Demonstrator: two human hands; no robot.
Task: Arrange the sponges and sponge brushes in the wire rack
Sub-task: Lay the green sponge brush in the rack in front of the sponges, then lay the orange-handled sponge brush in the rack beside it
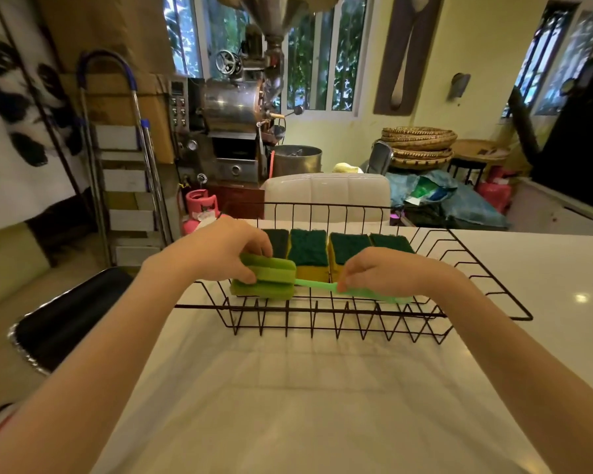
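Note:
A black wire rack (322, 316) stands on the white table. Several yellow sponges with dark green scouring tops (308, 251) stand in a row along its far side. In front of them lies a green sponge brush (271, 271), head to the left and thin handle (374, 294) running right. My left hand (220, 248) grips the brush's sponge head from above. My right hand (380, 271) pinches the handle near its middle. A second green sponge head (264, 290) lies just below the first; its handle is hidden.
The white table (288, 405) stretches toward me in front of the rack. A white chair back (326, 193) rises behind the rack. A dark tray (65, 319) lies off the table's left edge. A pink gas cylinder (201, 206) and a metal machine stand farther back.

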